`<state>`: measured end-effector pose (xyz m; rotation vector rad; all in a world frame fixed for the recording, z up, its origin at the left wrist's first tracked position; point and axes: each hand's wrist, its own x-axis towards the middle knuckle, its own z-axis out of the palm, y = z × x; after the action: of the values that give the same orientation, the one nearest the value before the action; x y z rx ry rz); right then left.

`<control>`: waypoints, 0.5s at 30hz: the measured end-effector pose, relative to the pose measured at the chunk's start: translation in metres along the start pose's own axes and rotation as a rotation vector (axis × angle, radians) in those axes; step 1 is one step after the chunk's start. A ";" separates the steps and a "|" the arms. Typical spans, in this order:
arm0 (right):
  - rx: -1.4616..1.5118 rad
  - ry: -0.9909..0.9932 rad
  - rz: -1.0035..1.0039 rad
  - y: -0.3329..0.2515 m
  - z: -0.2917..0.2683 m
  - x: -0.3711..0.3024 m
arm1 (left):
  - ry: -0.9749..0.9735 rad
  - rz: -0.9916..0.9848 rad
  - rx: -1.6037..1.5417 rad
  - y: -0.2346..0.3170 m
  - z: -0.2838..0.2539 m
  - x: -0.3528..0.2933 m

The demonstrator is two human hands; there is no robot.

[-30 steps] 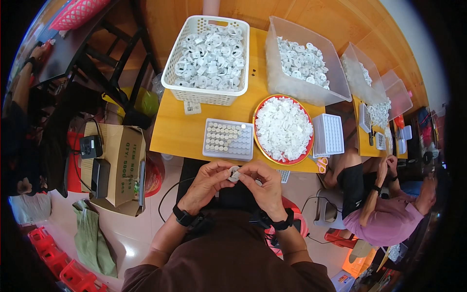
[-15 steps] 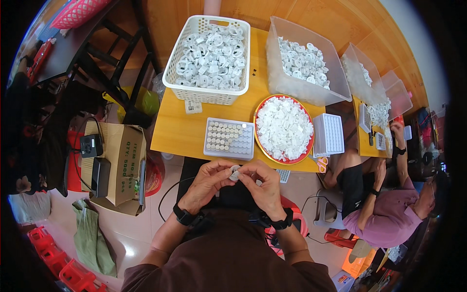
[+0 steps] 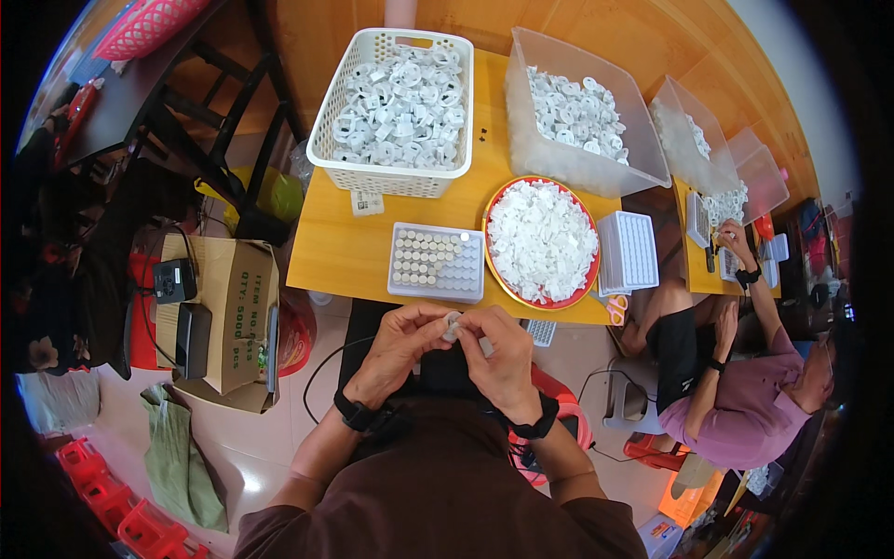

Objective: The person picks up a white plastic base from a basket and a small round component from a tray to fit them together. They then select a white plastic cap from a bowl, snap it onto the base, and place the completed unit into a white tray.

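Note:
Between my two hands, just off the near table edge, is a small round white plastic part (image 3: 453,328). My left hand (image 3: 403,343) pinches it from one side, and my right hand (image 3: 500,357) grips the other with thumb and fingertips. A second pale piece shows in the curl of my right fingers; its kind is too small to tell. Straight ahead on the table lies a white tray (image 3: 464,288) with rows of beige round pieces in its left part. Right of it, a red-rimmed round dish (image 3: 593,271) is heaped with small white plastic pieces.
A white basket (image 3: 321,140) and a translucent bin (image 3: 559,168), both full of white parts, stand farther back. Stacked white trays (image 3: 629,252) and pink-handled scissors (image 3: 616,309) are at the right. A cardboard box (image 3: 233,317) stands left. A person in purple (image 3: 745,401) works at right.
Both my hands stay on the white part, with the right fingers slightly shifted around it. The view moves a little. At the right, the other person's raised hand has moved left toward the trays.

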<state>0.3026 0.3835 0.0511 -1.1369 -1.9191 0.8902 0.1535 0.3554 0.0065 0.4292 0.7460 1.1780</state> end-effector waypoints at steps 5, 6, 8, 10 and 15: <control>-0.203 0.149 -0.150 -0.002 0.007 -0.002 | 0.034 0.015 -0.007 0.000 0.004 0.001; -0.204 0.150 -0.148 -0.003 0.006 -0.002 | 0.039 0.013 0.000 0.000 0.003 0.001; -0.118 0.085 -0.087 -0.003 0.005 -0.002 | 0.047 0.015 0.008 0.001 0.002 -0.001; -0.016 0.008 -0.031 0.001 -0.003 0.001 | -0.004 -0.002 -0.016 0.003 0.001 -0.003; 0.248 -0.086 0.092 0.009 -0.008 0.002 | -0.050 -0.026 -0.047 0.004 0.000 -0.002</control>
<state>0.3123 0.3904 0.0483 -1.0586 -1.7754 1.2088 0.1504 0.3553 0.0098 0.4070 0.6778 1.1542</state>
